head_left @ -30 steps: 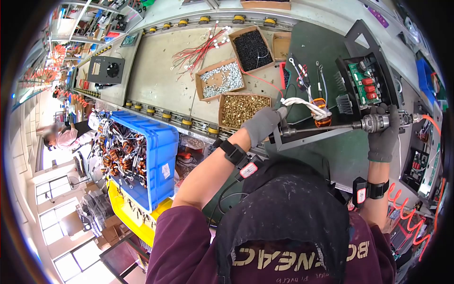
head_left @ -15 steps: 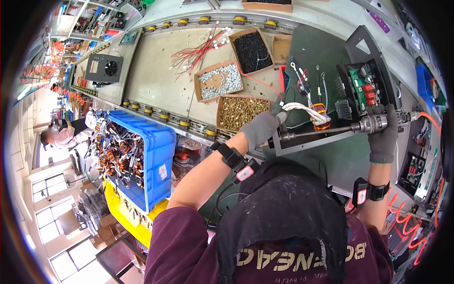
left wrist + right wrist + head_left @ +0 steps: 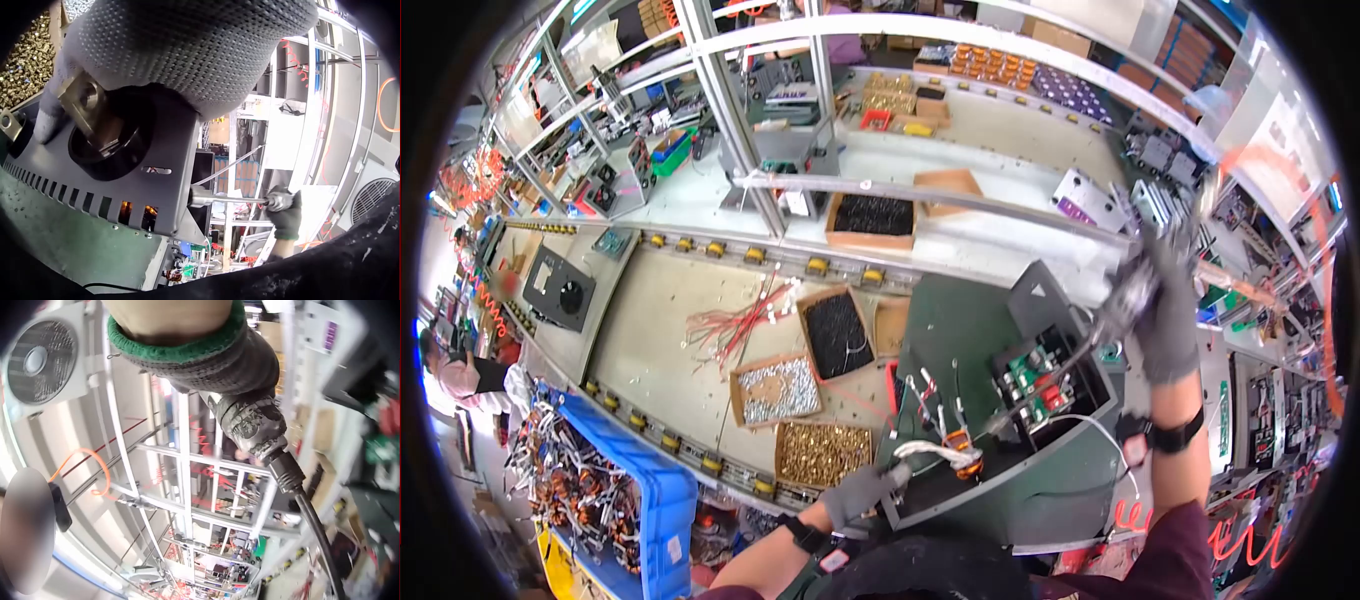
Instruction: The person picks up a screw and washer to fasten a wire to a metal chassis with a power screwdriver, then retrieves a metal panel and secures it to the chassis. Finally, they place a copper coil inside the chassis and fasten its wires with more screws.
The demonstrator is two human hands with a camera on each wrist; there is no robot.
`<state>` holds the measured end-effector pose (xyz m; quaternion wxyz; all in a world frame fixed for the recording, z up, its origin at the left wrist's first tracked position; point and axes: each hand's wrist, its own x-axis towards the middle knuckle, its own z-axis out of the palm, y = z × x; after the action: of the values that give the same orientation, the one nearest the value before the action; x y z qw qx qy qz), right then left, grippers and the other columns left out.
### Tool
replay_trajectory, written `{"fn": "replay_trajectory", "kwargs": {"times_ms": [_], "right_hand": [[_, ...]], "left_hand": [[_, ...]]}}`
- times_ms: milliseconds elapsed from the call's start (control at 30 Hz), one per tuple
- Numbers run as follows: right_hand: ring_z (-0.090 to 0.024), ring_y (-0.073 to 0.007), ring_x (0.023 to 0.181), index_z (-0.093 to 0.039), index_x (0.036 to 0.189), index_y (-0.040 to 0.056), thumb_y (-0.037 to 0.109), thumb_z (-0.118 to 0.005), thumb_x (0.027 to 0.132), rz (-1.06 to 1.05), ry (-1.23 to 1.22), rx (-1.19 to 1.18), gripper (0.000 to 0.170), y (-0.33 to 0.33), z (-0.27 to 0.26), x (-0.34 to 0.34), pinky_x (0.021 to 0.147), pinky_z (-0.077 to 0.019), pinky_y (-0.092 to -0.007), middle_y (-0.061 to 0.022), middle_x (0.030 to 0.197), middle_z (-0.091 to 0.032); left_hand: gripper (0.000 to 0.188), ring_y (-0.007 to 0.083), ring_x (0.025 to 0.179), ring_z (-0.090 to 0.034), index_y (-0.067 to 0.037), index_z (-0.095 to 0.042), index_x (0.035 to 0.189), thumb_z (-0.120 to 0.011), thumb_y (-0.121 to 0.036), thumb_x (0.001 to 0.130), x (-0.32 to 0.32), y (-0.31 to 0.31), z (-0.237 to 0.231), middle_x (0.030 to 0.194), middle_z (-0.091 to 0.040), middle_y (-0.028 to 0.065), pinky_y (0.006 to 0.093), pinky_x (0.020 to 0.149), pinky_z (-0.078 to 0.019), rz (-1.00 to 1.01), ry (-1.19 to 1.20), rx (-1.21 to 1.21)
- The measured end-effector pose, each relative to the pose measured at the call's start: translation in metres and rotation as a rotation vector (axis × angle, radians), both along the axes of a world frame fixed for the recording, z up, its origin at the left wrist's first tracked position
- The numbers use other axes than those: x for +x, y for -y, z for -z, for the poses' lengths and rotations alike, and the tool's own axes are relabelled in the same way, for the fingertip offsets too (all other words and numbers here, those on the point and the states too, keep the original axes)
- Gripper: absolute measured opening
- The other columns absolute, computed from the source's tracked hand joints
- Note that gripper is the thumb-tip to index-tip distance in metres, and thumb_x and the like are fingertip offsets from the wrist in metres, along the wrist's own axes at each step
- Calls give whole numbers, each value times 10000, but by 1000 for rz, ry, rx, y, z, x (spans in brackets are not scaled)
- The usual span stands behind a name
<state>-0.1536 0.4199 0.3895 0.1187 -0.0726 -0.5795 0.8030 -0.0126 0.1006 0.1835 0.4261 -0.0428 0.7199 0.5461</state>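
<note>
My gloved left hand grips the end of a dark metal case. In the left wrist view, a brass terminal lug sticks out of a black round collar beneath the fingers. My gloved right hand holds an air screwdriver up at the case's far side. Its long shaft slants down toward the case; the tool is blurred in the head view. Inside the case are a green circuit board and a copper-wound coil with white cables.
Boxes of brass nuts, silver screws and black screws stand left of the case. Red wires lie beyond them. A blue crate of coils is at lower left. A metal rail crosses behind the bench.
My right hand has lifted the air screwdriver from lying along the case to a raised slant. The left hand stays at the case end. The head view has tilted up.
</note>
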Motion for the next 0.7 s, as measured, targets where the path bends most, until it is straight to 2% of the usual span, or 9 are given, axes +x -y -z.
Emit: {"fn": "replay_trajectory", "kwargs": {"times_ms": [167, 333, 433, 500, 567, 600, 633, 667, 700], "right_hand": [[-534, -100, 602, -581, 924, 65, 236, -635, 841, 17, -313, 509, 198, 4, -88, -140, 535, -423, -222, -13, 693, -552], [-628, -329, 830, -601, 1045, 35, 505, -647, 769, 740, -421, 1525, 547, 14, -103, -238, 759, -485, -404, -183, 961, -618], [-594, -402, 957, -598, 1084, 30, 607, -587, 762, 841, -361, 1668, 661, 20, -75, -240, 832, -454, -464, -240, 1045, -592], [-570, -380, 1021, -581, 1109, 30, 611, -578, 775, 688, -211, 1655, 670, 10, -56, -233, 861, -445, -453, -231, 1115, -570], [-592, -317, 1006, -568, 1175, 57, 365, -649, 815, 715, -411, 1262, 481, 58, -46, -172, 879, -460, -384, -223, 1152, -564], [-570, -369, 1004, -569, 1109, 29, 545, -607, 797, 782, -756, 1463, 604, -12, -8, -224, 855, -452, -440, -216, 1132, -566], [-575, -353, 974, -545, 1122, 30, 471, -645, 803, 758, -675, 1475, 553, -2, 13, -200, 836, -461, -428, -189, 1094, -583], [-581, -341, 964, -526, 1139, 48, 437, -644, 814, 687, -746, 1521, 521, -18, 48, -204, 813, -467, -421, -165, 1050, -594], [-550, -364, 1023, -528, 1129, 50, 424, -588, 845, 475, -479, 1584, 474, -28, 83, -198, 863, -448, -412, -203, 1113, -558]], "left_hand": [[484, 129, 873, -548, 4, -523, 1131, -689, -335, 829, 7, 17, 29, 981, -586, 59, 287, 793, -457, 63, 71, 409], [462, 117, 884, -553, 9, -497, 1170, -674, -267, 844, 5, 13, 16, 999, -585, 60, 283, 778, -462, 14, 175, 438], [412, 134, 798, -582, 14, -505, 1149, -668, -212, 845, 5, 21, 19, 871, -614, 66, 295, 689, -482, 64, 229, 371], [405, 142, 790, -583, 11, -524, 1119, -679, -230, 833, 1, 20, 10, 824, -616, 55, 300, 695, -479, 111, 98, 290], [416, 140, 811, -581, 6, -546, 1102, -669, -290, 838, -2, 20, 9, 873, -626, 58, 292, 720, -472, 121, 102, 280], [437, 138, 833, -580, 2, -567, 1085, -658, -349, 842, 1, 19, 10, 922, -635, 61, 283, 744, -465, 130, 70, 271], [437, 138, 833, -580, 2, -567, 1085, -658, -349, 842, 8, 19, 19, 922, -635, 61, 283, 744, -465, 130, 85, 269], [455, 140, 839, -576, 5, -550, 1106, -618, -377, 868, 15, 18, 35, 927, -628, 57, 285, 762, -462, -58, -26, 343], [476, 143, 845, -573, 7, -532, 1128, -577, -405, 893, 23, 19, 43, 932, -621, 53, 287, 780, -460, -248, -137, 409]]}}
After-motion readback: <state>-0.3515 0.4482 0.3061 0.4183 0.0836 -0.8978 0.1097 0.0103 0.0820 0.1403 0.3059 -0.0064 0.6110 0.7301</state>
